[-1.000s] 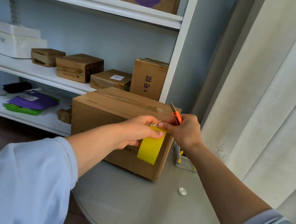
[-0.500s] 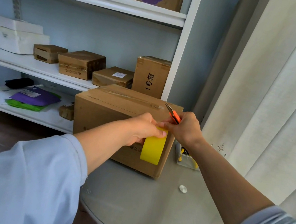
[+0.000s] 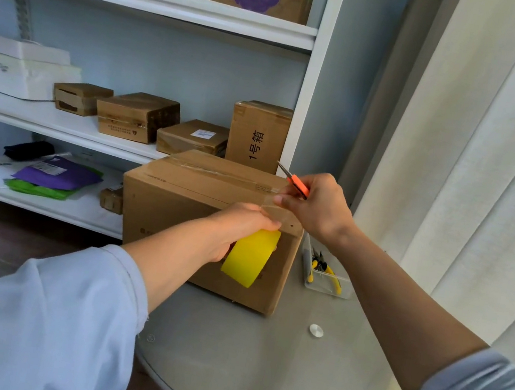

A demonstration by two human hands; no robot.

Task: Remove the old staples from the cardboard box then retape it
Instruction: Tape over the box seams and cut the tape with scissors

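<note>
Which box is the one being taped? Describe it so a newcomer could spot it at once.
Start at the round grey table in front of the white shelving. The cardboard box stands on that table, nearer than the shelf. Unlike the smaller boxes on the shelves, it has clear tape along its top, and both hands work at its near right corner, the left hand holding a yellow tape roll against its side.

Matt brown cardboard box (image 3: 180, 203), glossy clear tape strip (image 3: 219, 172)
</note>
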